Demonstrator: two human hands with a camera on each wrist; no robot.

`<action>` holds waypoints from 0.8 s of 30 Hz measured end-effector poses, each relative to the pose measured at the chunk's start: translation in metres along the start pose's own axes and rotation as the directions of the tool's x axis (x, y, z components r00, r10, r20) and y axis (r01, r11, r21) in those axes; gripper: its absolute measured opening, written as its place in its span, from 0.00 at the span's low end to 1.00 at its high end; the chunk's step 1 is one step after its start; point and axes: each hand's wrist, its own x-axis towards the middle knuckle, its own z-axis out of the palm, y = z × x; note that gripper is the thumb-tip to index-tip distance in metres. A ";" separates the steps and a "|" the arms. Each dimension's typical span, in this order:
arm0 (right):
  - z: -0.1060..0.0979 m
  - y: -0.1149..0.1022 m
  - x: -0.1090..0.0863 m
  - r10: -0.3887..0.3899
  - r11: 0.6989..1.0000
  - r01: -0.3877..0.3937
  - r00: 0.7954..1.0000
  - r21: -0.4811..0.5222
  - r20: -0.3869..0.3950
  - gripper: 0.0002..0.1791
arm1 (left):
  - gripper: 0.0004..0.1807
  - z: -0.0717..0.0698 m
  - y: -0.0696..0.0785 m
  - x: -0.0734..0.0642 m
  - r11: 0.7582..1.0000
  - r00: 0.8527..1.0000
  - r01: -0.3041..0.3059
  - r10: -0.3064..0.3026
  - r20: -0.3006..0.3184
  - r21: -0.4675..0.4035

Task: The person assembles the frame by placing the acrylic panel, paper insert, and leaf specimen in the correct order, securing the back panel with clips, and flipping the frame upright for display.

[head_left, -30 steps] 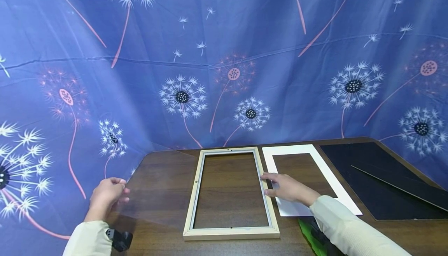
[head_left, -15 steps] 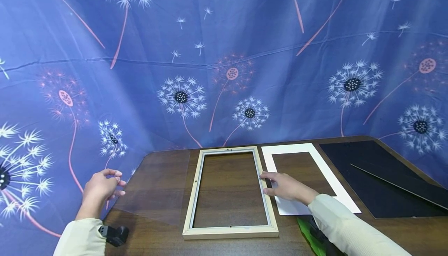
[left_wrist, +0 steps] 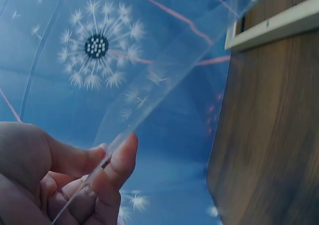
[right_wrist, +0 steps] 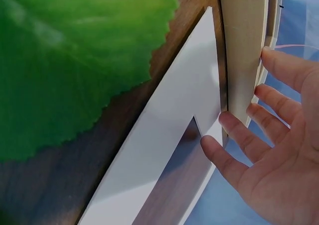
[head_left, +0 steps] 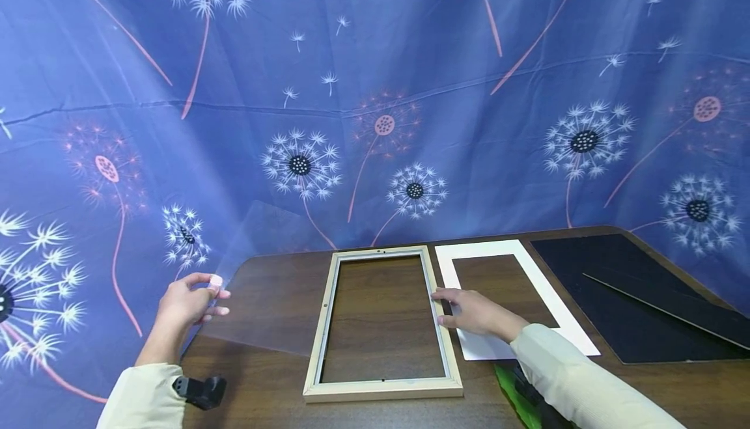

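My left hand (head_left: 190, 299) pinches a clear plastic sheet (head_left: 266, 299) by its left edge. In the left wrist view the transparent sheet (left_wrist: 159, 78) runs up and right from between thumb and fingers, tilted off the table. A pale wooden picture frame (head_left: 383, 390) lies flat at the middle of the table, its opening showing bare wood. My right hand (head_left: 483, 315) rests its fingertips on the frame's right side; the right wrist view has the fingers (right_wrist: 279, 105) spread and nearly straight against the frame (right_wrist: 241, 46).
A white mat board (head_left: 486, 347) with a cut-out window lies right of the frame, under my right hand. Farther right is a black backing board (head_left: 644, 325). A green leaf (head_left: 518, 396) shows beneath my right sleeve. A blue dandelion-print cloth (head_left: 363, 58) hangs behind the table (head_left: 263, 383).
My left hand first drew away left from over the sheet, which lay low; now it has come back right and pinches the sheet, whose left side is raised. The right hand stays at the frame.
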 end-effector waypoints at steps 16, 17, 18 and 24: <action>0.001 -0.002 0.001 0.009 1.000 -0.009 1.000 0.001 0.006 0.28 | 0.12 0.062 0.007 -0.010 0.973 0.995 0.018 0.004 0.097 -0.229; 0.001 -0.001 0.002 0.009 1.000 -0.009 1.000 -0.004 0.005 0.28 | 0.12 0.067 0.006 -0.010 0.971 0.995 0.022 0.003 0.102 -0.239; 0.002 -0.001 0.002 0.011 1.000 -0.011 1.000 -0.004 0.004 0.28 | 0.13 0.071 0.005 -0.011 0.968 0.994 0.028 -0.001 0.108 -0.250; 0.002 0.000 0.002 0.012 1.000 -0.012 1.000 -0.001 0.005 0.28 | 0.12 0.097 -0.004 -0.013 0.950 0.991 0.063 -0.022 0.135 -0.307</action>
